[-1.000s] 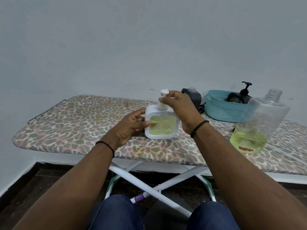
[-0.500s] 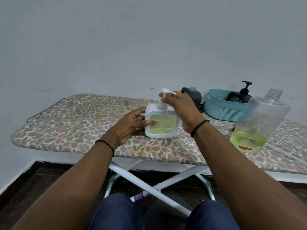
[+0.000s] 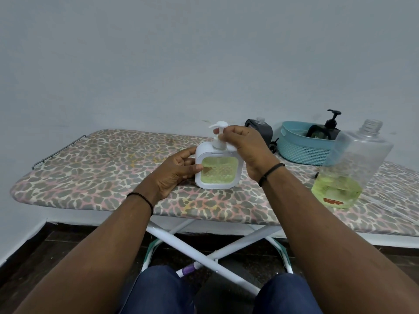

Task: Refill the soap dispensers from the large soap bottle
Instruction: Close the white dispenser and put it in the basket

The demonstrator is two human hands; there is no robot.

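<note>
While white dispenser [image 3: 218, 164] stands upright, spout leftward, left hand [image 3: 176, 172] grips body, right hand [image 3: 246, 147] pinches pump.

Leopard-print ironing board [image 3: 90, 177] on white crossed legs [image 3: 204, 257]; teal basket [image 3: 301, 148].

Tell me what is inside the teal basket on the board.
The teal basket holds a dark dispenser with a black pump head rising above the rim. The basket wall hides the dispenser's lower body and anything beside it.
</note>
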